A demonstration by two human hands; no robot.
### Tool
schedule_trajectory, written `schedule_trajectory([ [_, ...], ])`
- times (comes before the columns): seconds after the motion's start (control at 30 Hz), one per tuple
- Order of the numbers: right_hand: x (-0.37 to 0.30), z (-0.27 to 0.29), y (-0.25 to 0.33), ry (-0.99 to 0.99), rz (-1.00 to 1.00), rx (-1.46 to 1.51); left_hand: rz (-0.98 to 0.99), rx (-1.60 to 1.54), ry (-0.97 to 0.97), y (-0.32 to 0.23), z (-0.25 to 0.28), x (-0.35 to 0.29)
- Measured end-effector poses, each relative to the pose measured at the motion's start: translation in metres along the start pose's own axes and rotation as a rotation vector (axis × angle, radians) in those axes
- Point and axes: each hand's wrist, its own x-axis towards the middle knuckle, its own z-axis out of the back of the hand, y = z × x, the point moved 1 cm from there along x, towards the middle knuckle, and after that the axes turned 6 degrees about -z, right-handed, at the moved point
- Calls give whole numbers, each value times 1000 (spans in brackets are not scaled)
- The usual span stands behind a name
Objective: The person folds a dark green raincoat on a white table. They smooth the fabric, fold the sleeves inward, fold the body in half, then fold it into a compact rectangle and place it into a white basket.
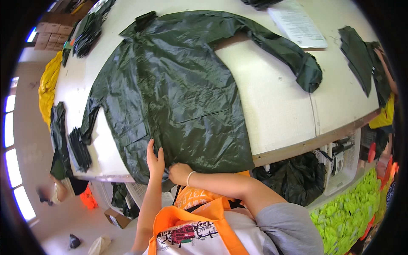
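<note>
A dark green, shiny raincoat [191, 80] lies spread on the white table, front up, its collar at the far side and its hem at my edge. One sleeve stretches to the right; the other hangs down on the left. My left hand [155, 161] rests at the hem beside the front opening, fingers stretched upward and thumb apart. Just to its right, my right hand [179, 173] has its fingers curled on the hem edge by the front opening. The fingertips of that hand are partly hidden.
A stack of printed sheets [297, 25] lies at the back right of the table [276, 114]. Dark folded pieces [79, 148] lie at the left, near yellow fabric [50, 87]. Another person's arm [386, 70] reaches in at the right. Bright lime garments [346, 216] are piled below.
</note>
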Motion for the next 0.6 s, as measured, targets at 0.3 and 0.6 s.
schedule_trajectory([
  [0.3, 8, -1, -29, -50, 175, 132, 395, -155, 326, -4, 27, -76],
  [0.6, -2, 0, -23, 72, 106, 211, 475, -501, 359, 25, 17, -103],
])
